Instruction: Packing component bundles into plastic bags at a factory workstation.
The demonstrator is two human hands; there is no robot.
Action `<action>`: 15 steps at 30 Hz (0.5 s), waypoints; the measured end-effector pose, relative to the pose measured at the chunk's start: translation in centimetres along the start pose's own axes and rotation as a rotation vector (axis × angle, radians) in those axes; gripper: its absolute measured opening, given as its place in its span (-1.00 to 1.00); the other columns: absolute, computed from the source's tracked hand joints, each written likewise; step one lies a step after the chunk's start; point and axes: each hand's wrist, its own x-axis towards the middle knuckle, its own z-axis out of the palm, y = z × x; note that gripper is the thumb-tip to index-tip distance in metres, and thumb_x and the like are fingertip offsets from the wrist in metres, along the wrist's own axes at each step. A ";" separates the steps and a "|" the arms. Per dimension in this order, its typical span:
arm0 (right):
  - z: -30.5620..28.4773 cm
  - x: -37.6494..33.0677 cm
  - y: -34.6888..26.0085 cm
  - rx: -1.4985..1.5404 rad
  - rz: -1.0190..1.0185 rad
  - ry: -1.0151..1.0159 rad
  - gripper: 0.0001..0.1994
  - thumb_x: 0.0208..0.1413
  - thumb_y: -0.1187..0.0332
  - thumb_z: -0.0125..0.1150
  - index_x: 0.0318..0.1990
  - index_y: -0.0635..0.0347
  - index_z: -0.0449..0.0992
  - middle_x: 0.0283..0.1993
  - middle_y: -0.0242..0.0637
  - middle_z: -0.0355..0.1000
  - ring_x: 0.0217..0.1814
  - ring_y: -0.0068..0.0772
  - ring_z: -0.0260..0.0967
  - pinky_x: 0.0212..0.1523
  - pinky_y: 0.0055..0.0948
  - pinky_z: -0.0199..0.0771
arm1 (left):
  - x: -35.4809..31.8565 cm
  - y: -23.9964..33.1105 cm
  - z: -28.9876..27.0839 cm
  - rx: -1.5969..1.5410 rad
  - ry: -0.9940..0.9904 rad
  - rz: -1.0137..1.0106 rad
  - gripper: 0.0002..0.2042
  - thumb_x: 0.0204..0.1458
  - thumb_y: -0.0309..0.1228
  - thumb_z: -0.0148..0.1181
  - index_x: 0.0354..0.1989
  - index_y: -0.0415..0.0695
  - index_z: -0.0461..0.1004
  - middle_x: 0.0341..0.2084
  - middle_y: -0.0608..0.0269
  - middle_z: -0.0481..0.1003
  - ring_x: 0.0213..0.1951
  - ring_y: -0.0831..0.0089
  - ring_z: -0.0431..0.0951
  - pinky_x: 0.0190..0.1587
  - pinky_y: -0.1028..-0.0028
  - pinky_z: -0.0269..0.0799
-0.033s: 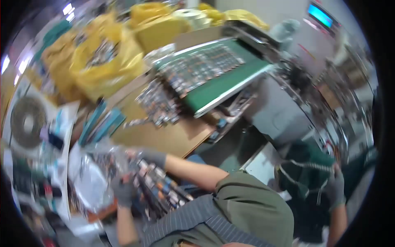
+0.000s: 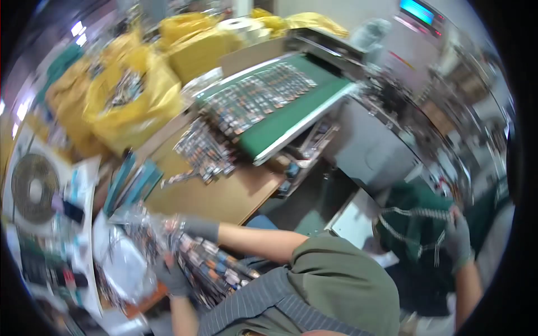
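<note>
Both my hands wear grey gloves that leave the fingertips bare. My left hand (image 2: 171, 276) curls against the near side of a bundle of narrow, clear-wrapped pieces (image 2: 216, 263) with orange, white and dark parts. From above, my right hand (image 2: 197, 227) reaches across and grips the same bundle at its far end. Crinkled clear plastic (image 2: 134, 215) lies around and beyond my fingers. Blur hides the exact kind of the pieces and the finer finger contact. Beside them lies a white plastic bag (image 2: 126, 260).
A green conveyor belt (image 2: 269, 131) carries rows of similar pieces; more are heaped on the wooden table (image 2: 224, 199). Yellow bags (image 2: 151, 106) stand behind, a fan (image 2: 35, 185) at left. At right, another person's gloved hand (image 2: 458, 243) holds a cord by dark green cloth (image 2: 412, 196).
The view has swung slightly, so the conveyor, table and yellow bags sit farther left. My left hand appears a little lower against the bundle; my right hand stays on it.
</note>
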 end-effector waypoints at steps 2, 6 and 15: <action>3.4 -4.0 1.6 0.365 0.072 0.021 -0.67 0.14 0.18 0.12 -0.05 0.21 0.44 -0.18 -0.41 0.42 -0.16 -0.63 0.28 -0.12 -0.52 0.33 | -3.3 -10.5 -5.9 0.570 0.497 0.242 -0.61 0.18 -0.19 -0.10 -0.32 -0.36 0.43 -0.41 0.03 0.49 -0.43 0.33 0.45 -0.31 0.44 0.43; 4.9 -15.3 0.2 0.489 0.227 0.021 -0.39 0.14 -0.04 0.04 0.23 0.14 0.20 -0.03 -0.28 0.38 0.06 -0.51 0.28 0.08 -0.45 0.28 | -1.4 -8.3 -2.5 0.566 0.043 0.218 -0.72 0.09 -0.23 0.03 -0.41 -0.27 0.37 -0.51 0.17 0.36 -0.48 0.41 0.32 -0.39 0.48 0.29; 3.4 -6.8 -13.0 -1.200 -0.507 0.458 -0.79 -0.12 0.31 0.20 -0.33 0.12 0.36 -0.58 -0.12 0.33 -0.52 0.01 0.34 -0.52 -0.22 0.32 | 5.6 4.3 0.1 0.705 0.048 0.523 -0.89 0.02 -0.47 0.07 -0.40 -0.24 0.30 -0.47 0.16 0.34 -0.46 0.34 0.34 -0.32 0.39 0.29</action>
